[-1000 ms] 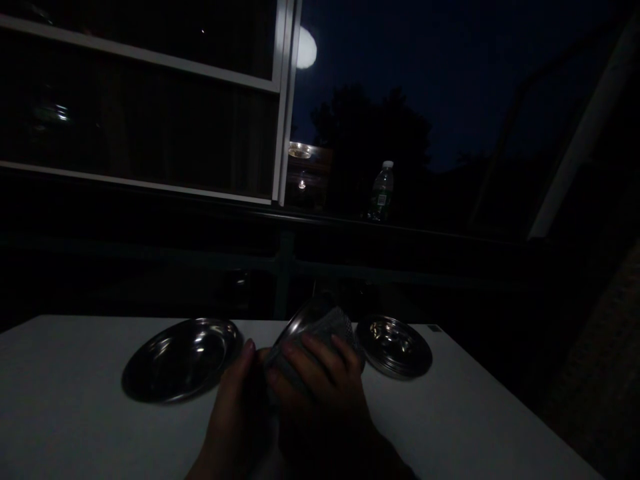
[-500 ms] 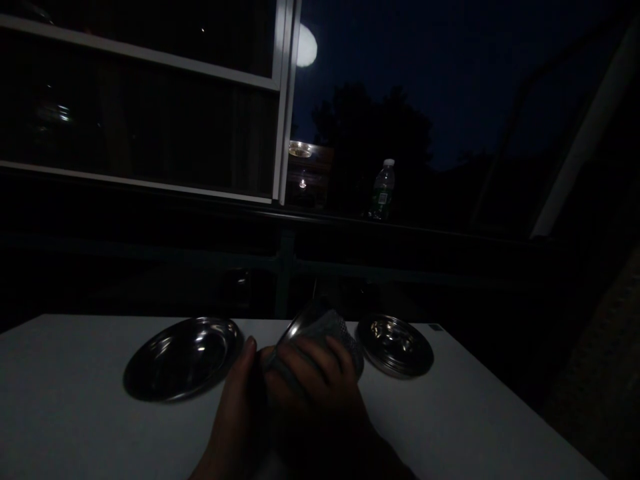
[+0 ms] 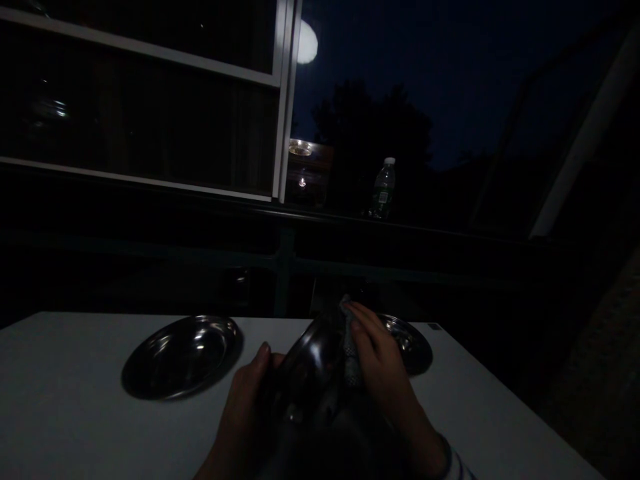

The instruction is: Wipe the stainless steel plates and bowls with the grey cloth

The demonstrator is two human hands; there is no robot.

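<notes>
A shiny metal plate (image 3: 311,363) is held up, tilted, over the near part of the table. My left hand (image 3: 245,393) grips its left edge, thumb up. Against the plate's right side, my right hand (image 3: 383,363) holds a grey cloth (image 3: 351,347), its fingers closed over it. Dim light hides the plate's lower part. Left of my hands lies an oval metal plate (image 3: 183,360) on the table. Behind my right hand, another metal dish (image 3: 415,347) is partly covered from view.
The white table (image 3: 65,413) ends at a far edge just beyond the dishes. A plastic bottle (image 3: 383,190) with a white cap stands on the sill behind. A window frame (image 3: 285,100) rises at the left, with dark night outside.
My right hand, with the cloth, has moved right from across the plate to its right side. More of the held plate's shiny face shows, and the right dish is more covered.
</notes>
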